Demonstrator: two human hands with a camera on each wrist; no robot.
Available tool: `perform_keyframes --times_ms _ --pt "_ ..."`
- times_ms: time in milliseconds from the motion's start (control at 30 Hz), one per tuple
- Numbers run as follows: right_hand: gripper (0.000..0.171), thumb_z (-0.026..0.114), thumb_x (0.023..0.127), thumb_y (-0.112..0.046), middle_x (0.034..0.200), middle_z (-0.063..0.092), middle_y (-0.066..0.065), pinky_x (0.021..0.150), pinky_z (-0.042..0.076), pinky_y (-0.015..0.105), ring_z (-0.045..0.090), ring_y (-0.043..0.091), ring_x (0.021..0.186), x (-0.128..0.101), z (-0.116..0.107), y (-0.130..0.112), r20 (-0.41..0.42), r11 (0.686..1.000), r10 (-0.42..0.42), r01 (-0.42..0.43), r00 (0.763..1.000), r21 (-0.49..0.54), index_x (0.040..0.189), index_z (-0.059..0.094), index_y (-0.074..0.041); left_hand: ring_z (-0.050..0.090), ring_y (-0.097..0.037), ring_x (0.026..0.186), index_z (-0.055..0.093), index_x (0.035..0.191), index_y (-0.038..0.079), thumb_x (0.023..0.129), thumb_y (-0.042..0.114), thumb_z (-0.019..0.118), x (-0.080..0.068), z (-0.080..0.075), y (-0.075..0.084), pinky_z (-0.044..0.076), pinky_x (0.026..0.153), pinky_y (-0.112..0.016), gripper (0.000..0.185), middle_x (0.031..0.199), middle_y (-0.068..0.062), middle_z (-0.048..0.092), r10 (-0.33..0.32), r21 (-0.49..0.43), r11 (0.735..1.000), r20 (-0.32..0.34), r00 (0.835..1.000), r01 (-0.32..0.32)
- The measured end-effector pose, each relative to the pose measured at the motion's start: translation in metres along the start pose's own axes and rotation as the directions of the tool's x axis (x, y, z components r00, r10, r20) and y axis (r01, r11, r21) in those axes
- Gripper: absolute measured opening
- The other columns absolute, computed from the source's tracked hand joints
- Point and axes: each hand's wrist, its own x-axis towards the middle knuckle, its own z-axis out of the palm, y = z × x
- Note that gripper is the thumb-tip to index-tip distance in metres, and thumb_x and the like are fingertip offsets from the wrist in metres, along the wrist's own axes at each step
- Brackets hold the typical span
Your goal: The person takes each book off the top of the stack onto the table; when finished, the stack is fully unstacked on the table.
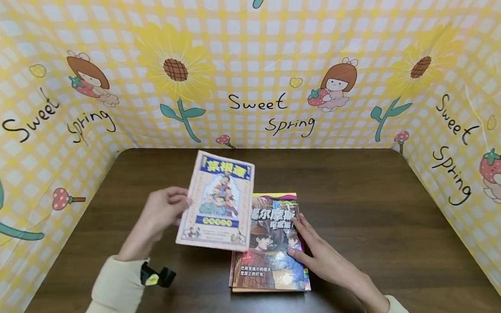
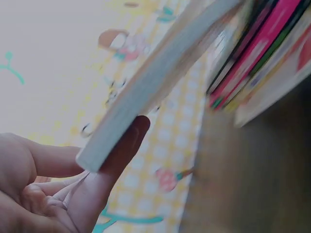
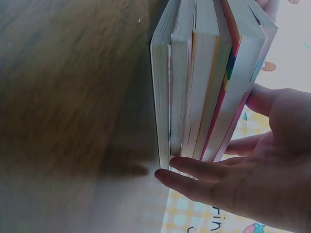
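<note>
My left hand [image 1: 156,216] pinches a pale pink book [image 1: 219,200] with a blue title band by its left edge. This book is raised and tilted, overlapping the stack's upper left part in the head view. In the left wrist view, thumb and fingers grip the page block [image 2: 146,92]. Below lies a stack of several books [image 3: 204,92], its top one a dark comic-style book [image 1: 276,262] with large white characters. My right hand [image 1: 326,260] rests against the stack's right side, thumb at the top cover and outstretched fingers along the edges.
The stack sits near the middle of a dark brown wooden table [image 1: 383,216]. A yellow checked cloth [image 1: 263,72] with flowers and cartoon girls walls the back and sides. A black strap [image 1: 159,275] circles the left wrist over a cream sleeve [image 1: 115,284].
</note>
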Motion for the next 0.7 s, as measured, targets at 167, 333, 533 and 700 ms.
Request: perform_keyframes --times_ms 167,333,533,700 --pt "0.078 0.055 0.095 -0.048 0.161 0.003 0.009 0.111 0.025 0.054 0.017 0.031 0.144 -0.001 0.001 0.0 0.001 1.0 0.009 -0.009 1.0 0.009 0.156 0.015 -0.019 0.067 -0.012 0.075 0.046 0.13 -0.014 0.097 0.008 0.054 0.024 -0.032 0.0 0.058 0.064 -0.031 0.04 0.12 -0.032 0.059 -0.024 0.079 0.996 -0.062 0.998 0.029" --pt "0.077 0.054 0.096 -0.048 0.161 0.004 0.01 0.111 0.025 0.054 0.017 0.032 0.144 -0.001 0.003 0.0 0.003 1.0 0.009 -0.009 1.0 0.012 0.156 0.015 -0.02 0.065 -0.013 0.078 0.047 0.131 -0.011 0.098 0.013 0.052 0.052 -0.044 -0.027 0.056 0.064 -0.029 0.041 0.117 -0.029 0.061 -0.104 0.122 0.986 -0.08 0.991 0.113" --pt "0.076 0.053 0.096 -0.048 0.161 0.004 0.009 0.111 0.026 0.055 0.018 0.032 0.143 -0.002 0.003 0.002 0.002 1.0 0.014 -0.014 1.0 0.013 0.156 0.015 -0.02 0.064 -0.015 0.077 0.047 0.129 -0.015 0.097 0.011 0.051 0.076 -0.042 -0.063 0.057 0.065 -0.032 0.041 0.107 -0.025 0.062 -0.181 0.13 0.974 -0.061 0.982 0.187" --pt "0.076 0.053 0.096 -0.048 0.161 0.004 0.009 0.111 0.027 0.054 0.018 0.031 0.143 -0.002 0.002 0.002 0.0 1.0 0.012 -0.012 1.0 0.008 0.156 0.015 -0.02 0.064 -0.018 0.072 0.048 0.123 -0.018 0.095 0.005 0.049 0.085 -0.036 -0.071 0.058 0.061 -0.035 0.036 0.103 -0.028 0.06 -0.182 0.188 0.964 -0.053 0.982 0.188"
